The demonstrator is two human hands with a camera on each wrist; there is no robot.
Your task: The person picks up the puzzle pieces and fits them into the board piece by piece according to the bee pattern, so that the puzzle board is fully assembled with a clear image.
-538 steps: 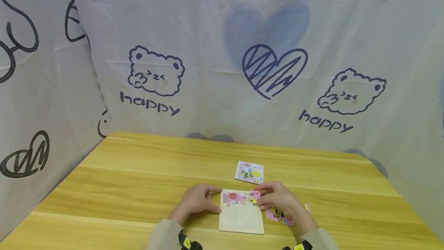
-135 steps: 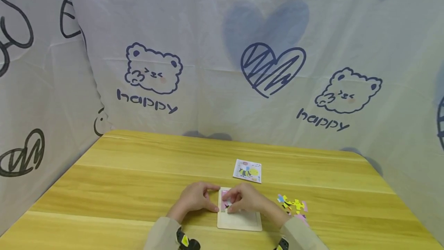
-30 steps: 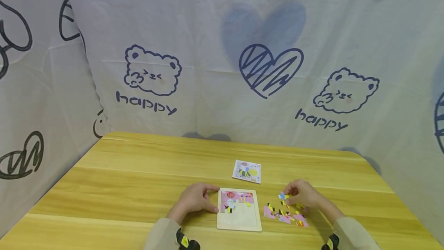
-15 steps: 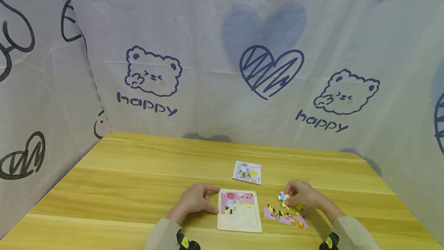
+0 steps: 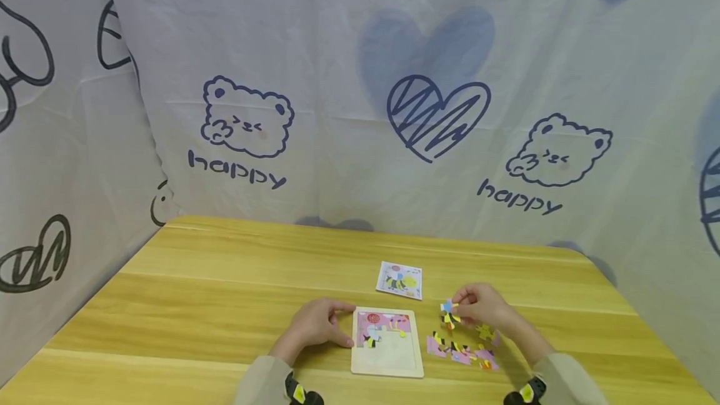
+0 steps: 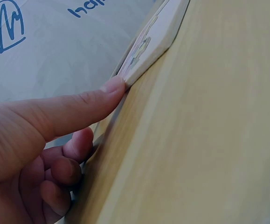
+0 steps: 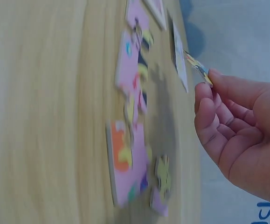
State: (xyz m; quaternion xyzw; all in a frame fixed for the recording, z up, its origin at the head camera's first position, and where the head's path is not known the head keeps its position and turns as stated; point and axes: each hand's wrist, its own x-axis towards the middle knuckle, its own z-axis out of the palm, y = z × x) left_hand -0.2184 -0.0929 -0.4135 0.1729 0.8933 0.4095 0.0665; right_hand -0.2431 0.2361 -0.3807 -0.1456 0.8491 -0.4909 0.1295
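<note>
My left hand point(image 5: 318, 324) touches the left edge of a square wooden puzzle tray point(image 5: 387, 372). In the left wrist view the thumb of that hand point(image 6: 41, 140) meets the tray's edge point(image 6: 158, 51). Pink bee-picture pieces point(image 5: 371, 324) lie along the tray's top and upper left. My right hand point(image 5: 485, 306) pinches a blue, yellow and black piece point(image 5: 449, 315) above the table, right of the tray. The right wrist view shows this piece point(image 7: 199, 69) between thumb and fingertips of the right hand point(image 7: 246, 126). Pink and yellow pieces point(image 5: 461, 354) lie below it.
A square card with a bee picture point(image 5: 399, 280) lies behind the tray. One yellow piece point(image 5: 485, 332) lies near the right wrist. The wooden table point(image 5: 225, 267) reaches back to a pale printed cloth point(image 5: 349, 174).
Over the last second my right hand has lifted its piece from beside the loose pieces and moved it slightly left and back. The left hand stays at the tray's edge.
</note>
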